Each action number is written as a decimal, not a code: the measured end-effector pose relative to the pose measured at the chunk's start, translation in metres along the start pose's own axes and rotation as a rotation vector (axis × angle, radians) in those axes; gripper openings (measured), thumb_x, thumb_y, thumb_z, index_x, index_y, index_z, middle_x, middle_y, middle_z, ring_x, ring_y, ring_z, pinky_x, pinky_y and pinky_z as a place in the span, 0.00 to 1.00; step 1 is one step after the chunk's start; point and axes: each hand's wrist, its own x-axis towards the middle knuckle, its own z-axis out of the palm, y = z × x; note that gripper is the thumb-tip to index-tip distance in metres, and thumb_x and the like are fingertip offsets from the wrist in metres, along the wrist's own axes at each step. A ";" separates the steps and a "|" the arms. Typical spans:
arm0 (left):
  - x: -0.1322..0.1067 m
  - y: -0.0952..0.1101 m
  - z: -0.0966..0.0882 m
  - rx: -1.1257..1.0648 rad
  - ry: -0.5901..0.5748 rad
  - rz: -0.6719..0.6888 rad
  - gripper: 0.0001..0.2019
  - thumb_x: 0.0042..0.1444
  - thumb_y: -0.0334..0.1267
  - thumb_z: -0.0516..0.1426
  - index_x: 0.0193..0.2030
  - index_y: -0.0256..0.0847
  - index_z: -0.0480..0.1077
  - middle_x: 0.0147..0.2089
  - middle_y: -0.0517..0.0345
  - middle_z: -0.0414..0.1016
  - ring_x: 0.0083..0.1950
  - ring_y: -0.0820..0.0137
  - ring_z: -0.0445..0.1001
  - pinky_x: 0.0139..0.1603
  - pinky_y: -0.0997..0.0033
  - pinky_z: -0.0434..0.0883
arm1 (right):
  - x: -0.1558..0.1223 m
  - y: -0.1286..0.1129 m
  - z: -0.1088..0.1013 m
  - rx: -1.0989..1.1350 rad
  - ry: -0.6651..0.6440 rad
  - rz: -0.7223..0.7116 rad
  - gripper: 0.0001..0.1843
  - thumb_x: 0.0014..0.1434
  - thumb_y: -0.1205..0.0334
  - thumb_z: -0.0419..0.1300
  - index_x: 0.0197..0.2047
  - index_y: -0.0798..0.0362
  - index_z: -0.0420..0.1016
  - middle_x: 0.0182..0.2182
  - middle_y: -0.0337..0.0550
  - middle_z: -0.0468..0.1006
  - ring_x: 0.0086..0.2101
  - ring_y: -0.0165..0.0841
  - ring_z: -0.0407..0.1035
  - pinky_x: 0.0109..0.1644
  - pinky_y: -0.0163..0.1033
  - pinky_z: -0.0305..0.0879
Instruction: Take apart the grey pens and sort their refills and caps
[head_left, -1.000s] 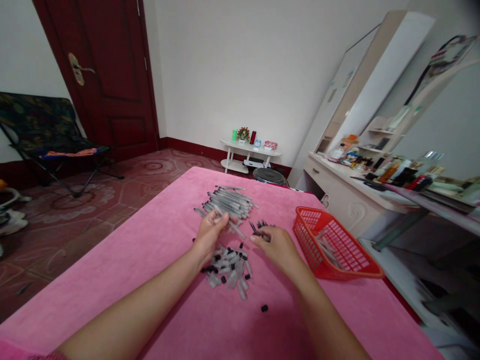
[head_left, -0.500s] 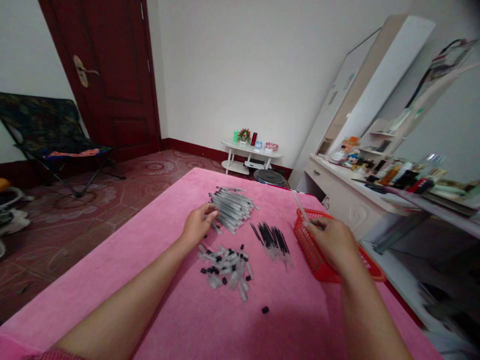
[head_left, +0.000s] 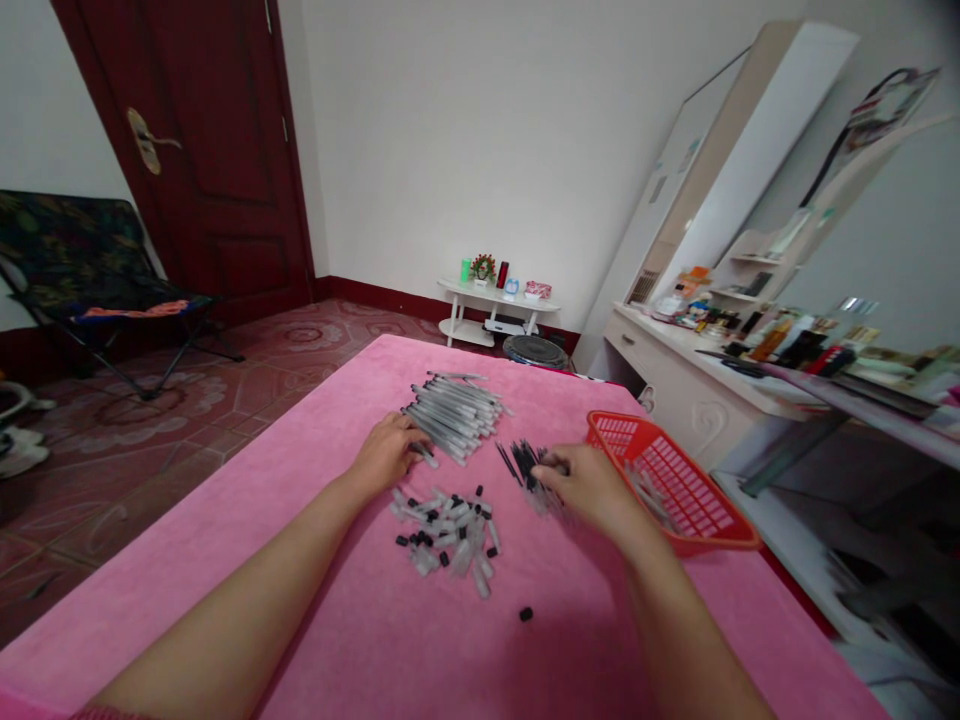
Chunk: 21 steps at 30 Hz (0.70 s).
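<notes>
My left hand [head_left: 388, 456] is at the near left edge of a pile of clear pens [head_left: 454, 410], its fingers curled on one pen whose clear end [head_left: 427, 457] pokes out. My right hand [head_left: 589, 485] reaches over a pile of black pen refills [head_left: 525, 462], thumb and fingers drawn together among them; what is between the fingertips is hidden. Below the pens lies a heap of clear caps and small black end plugs [head_left: 454, 535]. A red plastic basket [head_left: 675, 480] stands right of my right hand, with several clear tubes [head_left: 651, 495] inside.
Everything lies on a pink cloth-covered table [head_left: 360, 620]. A lone black plug [head_left: 526, 614] sits near its front. Past the right edge is a dressing table [head_left: 705, 390] crowded with bottles. A low white stand [head_left: 495, 295] is by the far wall, a folding chair [head_left: 97, 270] at left.
My right hand has left the basket, where it held a clear tube, and moved left to the refills without that tube. My left hand has shifted slightly down and closed around a pen.
</notes>
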 end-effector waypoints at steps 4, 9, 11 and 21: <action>-0.001 -0.003 0.007 -0.042 0.032 0.042 0.09 0.50 0.32 0.57 0.38 0.45 0.76 0.42 0.51 0.73 0.45 0.63 0.67 0.47 0.63 0.62 | -0.012 -0.033 0.042 0.142 -0.289 -0.085 0.05 0.47 0.67 0.58 0.26 0.55 0.77 0.23 0.42 0.76 0.25 0.32 0.69 0.28 0.34 0.57; 0.000 -0.004 0.008 -0.067 0.048 0.067 0.09 0.53 0.33 0.54 0.38 0.43 0.75 0.40 0.52 0.74 0.43 0.64 0.69 0.45 0.64 0.62 | -0.017 -0.038 0.058 0.337 -0.340 -0.001 0.08 0.49 0.65 0.56 0.32 0.55 0.76 0.23 0.41 0.75 0.20 0.29 0.67 0.22 0.31 0.57; 0.000 0.001 0.004 -0.071 0.083 0.057 0.09 0.54 0.34 0.54 0.38 0.42 0.74 0.38 0.51 0.75 0.42 0.64 0.69 0.44 0.64 0.62 | -0.013 -0.033 0.060 0.361 -0.253 -0.004 0.08 0.50 0.63 0.57 0.33 0.55 0.76 0.26 0.42 0.76 0.21 0.29 0.68 0.24 0.32 0.59; 0.004 0.072 -0.006 -0.026 0.035 0.352 0.12 0.56 0.31 0.51 0.44 0.42 0.72 0.35 0.51 0.72 0.40 0.65 0.67 0.45 0.63 0.59 | -0.007 -0.023 0.077 0.498 -0.179 0.049 0.12 0.51 0.56 0.59 0.34 0.56 0.72 0.26 0.39 0.72 0.21 0.25 0.61 0.24 0.31 0.54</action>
